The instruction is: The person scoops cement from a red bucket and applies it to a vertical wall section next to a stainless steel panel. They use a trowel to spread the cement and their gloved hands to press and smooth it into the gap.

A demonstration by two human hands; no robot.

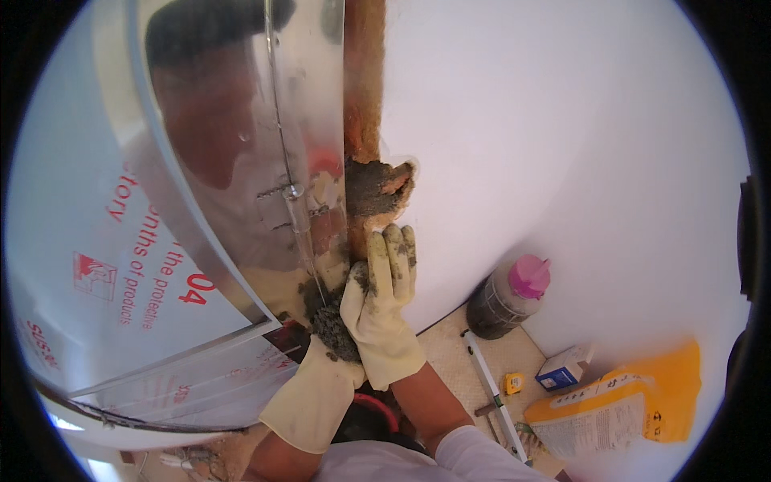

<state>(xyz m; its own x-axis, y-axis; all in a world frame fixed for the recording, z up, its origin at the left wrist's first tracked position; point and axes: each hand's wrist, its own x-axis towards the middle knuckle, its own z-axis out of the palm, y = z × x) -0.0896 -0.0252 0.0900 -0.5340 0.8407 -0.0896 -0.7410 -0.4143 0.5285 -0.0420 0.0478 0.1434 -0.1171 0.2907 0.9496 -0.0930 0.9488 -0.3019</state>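
Note:
Both hands wear cream rubber gloves. My left hand (319, 385) is cupped, palm up, around a heap of wet grey mortar (337, 331) against the edge of a shiny metal door frame (313, 120). Above it, my right hand (385, 307) has its fingers stretched upward, mortar smeared on them and on the thumb. Its fingertips are just below a patch of mortar (373, 190) packed into the gap (364, 78) between frame and white wall (512, 120). Raw brownish masonry shows in that gap. A hinge (295, 202) sits on the frame, left of the patch.
A dark bucket with a red rim (385, 410) is below my hands. On the tiled floor stand a jug with a pink lid (506, 301), a spirit level (491, 385), a yellow tape measure (513, 383), a small box (563, 367) and an orange bag (668, 391). Film-covered door panel (120, 241) is left.

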